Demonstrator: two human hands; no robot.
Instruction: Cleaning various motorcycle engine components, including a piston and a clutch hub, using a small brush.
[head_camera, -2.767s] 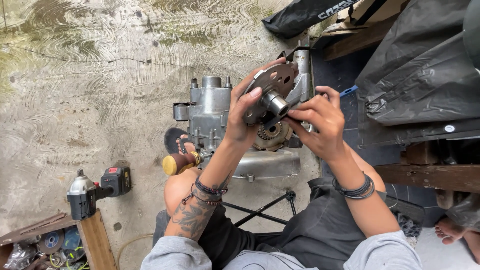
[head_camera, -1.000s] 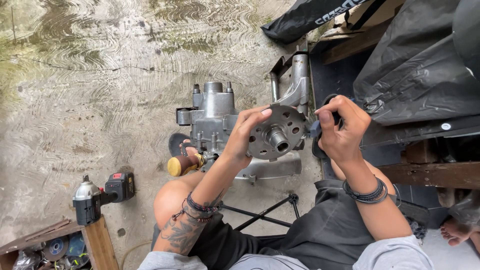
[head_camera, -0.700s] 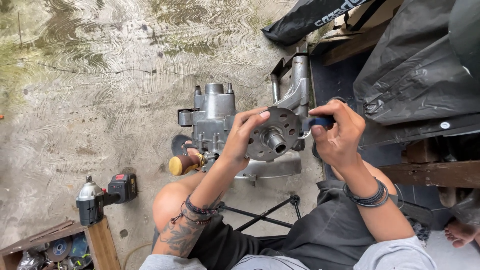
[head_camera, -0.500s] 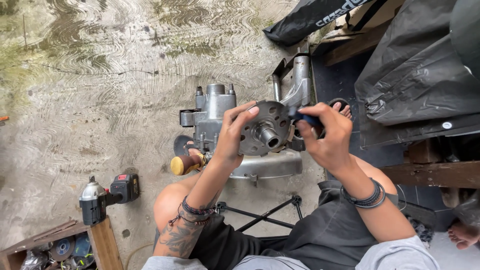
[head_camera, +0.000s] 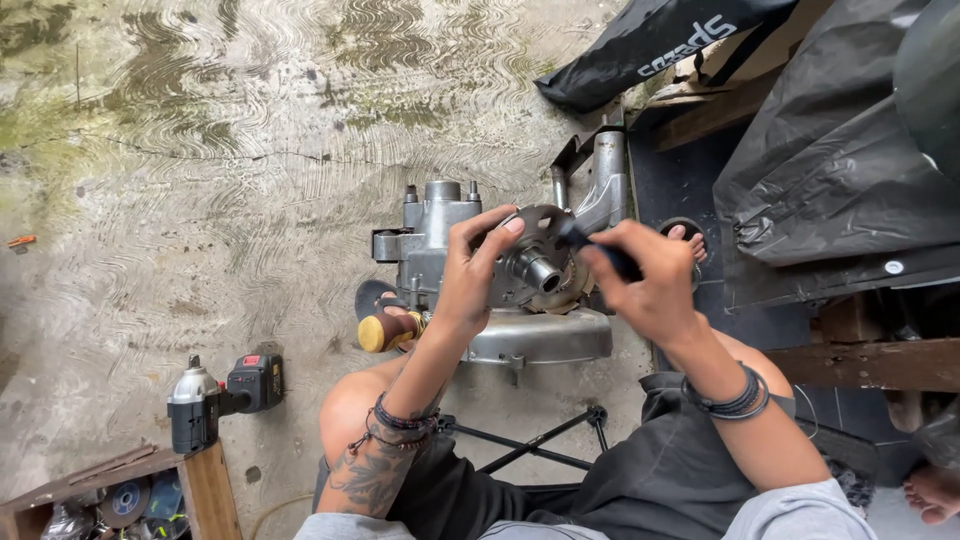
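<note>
At the near left corner there was a wooden box (head_camera: 150, 480) with what looked like grinding discs (head_camera: 125, 500) inside, and just past it a cordless impact driver (head_camera: 215, 398) lay on the wet concrete floor (head_camera: 200, 180). Nearer the middle, black metal rods (head_camera: 530, 445) lay on the ground by the person's knees.

Moving up from there, the small engine (head_camera: 450, 240) sat on the floor in front of the person, with its curved metal cover (head_camera: 540, 340) on the near side. A wooden tool handle (head_camera: 385, 330) lay against its left side.

The left hand (head_camera: 470, 280) was wrapped around the left edge of the round metal disc with a center hub (head_camera: 535, 265), fingers curled over the rim, thumb up top. So the disc was right over the engine's right half, held up in front of it. The right hand (head_camera: 650, 280) was closed tight around a dark-handled tool (head_camera: 600, 250), whose tip pointed at the upper right of the disc. Couldn't tell what kind of tool it was, the fist hid most of it.

Farther right there was black plastic sheeting (head_camera: 840, 170) over some wooden boards (head_camera: 870, 365), and at the far top a black bag (head_camera: 650, 50).
</note>
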